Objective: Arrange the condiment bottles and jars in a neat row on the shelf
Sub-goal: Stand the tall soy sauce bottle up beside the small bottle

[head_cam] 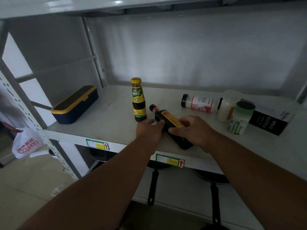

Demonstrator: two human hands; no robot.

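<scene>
hands: right hand (193, 130) curled round the label section of the dark sauce bottle (172, 127); left hand (149, 130) touches its shoulder, fingers look fairly straight. Probably steadying it to stand it up.
dark sauce bottle: lies tilted near the shelf (103, 123) front edge, cap toward 11 o'clock. Dark glass, yellow-red label.
upright bottle: yellow-capped bottle (138, 100) stands just beyond, at 11 o'clock, likely the row's start.
unsorted: white shaker (198, 103) on its side at 1 o'clock; green-lidded jar (240, 118) upright at 3 o'clock.
</scene>
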